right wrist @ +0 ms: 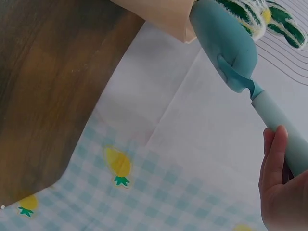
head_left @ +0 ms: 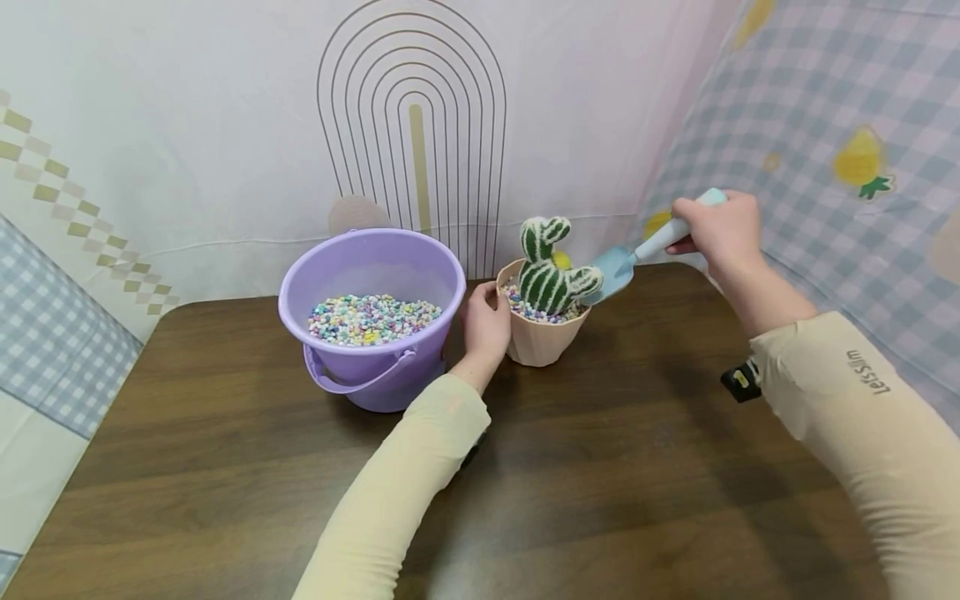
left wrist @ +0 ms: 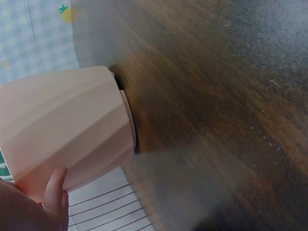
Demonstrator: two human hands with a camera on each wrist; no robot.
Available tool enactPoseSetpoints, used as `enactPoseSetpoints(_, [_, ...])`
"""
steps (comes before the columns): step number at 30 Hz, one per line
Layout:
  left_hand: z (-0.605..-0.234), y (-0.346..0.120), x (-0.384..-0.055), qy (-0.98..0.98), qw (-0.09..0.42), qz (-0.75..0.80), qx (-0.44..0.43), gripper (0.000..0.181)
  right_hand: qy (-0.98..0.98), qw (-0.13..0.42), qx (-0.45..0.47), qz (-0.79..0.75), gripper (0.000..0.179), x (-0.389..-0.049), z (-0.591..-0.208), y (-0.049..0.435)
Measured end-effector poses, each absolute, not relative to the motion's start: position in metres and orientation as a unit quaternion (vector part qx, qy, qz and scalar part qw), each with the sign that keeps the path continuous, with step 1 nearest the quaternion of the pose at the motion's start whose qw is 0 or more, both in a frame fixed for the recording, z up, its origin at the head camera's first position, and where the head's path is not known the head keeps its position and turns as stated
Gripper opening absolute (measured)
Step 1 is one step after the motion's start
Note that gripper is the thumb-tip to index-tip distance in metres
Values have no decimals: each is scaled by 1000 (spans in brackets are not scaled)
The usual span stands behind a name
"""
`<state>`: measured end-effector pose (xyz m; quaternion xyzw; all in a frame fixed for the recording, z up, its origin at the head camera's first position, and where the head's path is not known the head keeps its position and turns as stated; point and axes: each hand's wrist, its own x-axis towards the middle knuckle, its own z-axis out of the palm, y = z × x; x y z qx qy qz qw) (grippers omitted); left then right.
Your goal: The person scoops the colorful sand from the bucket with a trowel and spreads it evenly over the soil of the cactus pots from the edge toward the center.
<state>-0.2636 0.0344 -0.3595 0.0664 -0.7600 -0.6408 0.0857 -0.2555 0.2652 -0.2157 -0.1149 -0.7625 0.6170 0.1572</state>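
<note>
My right hand [head_left: 723, 229] grips the pale handle of a light blue garden trowel [head_left: 615, 271]. The trowel's blade slants down to the right edge of a peach flowerpot [head_left: 543, 342]. In the right wrist view the blade's back [right wrist: 226, 38] is seen, its tip at the pot rim. A knitted green-and-white cactus [head_left: 543, 283] with a yellow flower stands in the pot among small coloured pebbles. My left hand [head_left: 486, 325] holds the pot at its left side by the rim. In the left wrist view its fingers [left wrist: 55, 187] lie against the pot's ridged wall.
Left of the pot stands a purple bucket [head_left: 375, 242] with many coloured pebbles [head_left: 371, 321] inside, its handle hanging down in front. Everything rests on a dark wooden table [head_left: 225, 467]. Printed cloth [head_left: 570, 100] hangs behind the table and at both sides.
</note>
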Motion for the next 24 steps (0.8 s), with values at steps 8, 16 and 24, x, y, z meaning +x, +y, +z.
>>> enactPoseSetpoints(8, [-359,30,-265,-766,85,-634,67,32,-751,165,-107,631,13,-257,-213,266])
enactPoseSetpoints(16, [-349,24,-262,-818,81,-566,62,37,-710,186,-97,672,14,-259,-206,279])
enactPoseSetpoints(24, [-304,16,-243,-811,89,-577,-43,37,-599,229,-108,759,12,-259,-181,296])
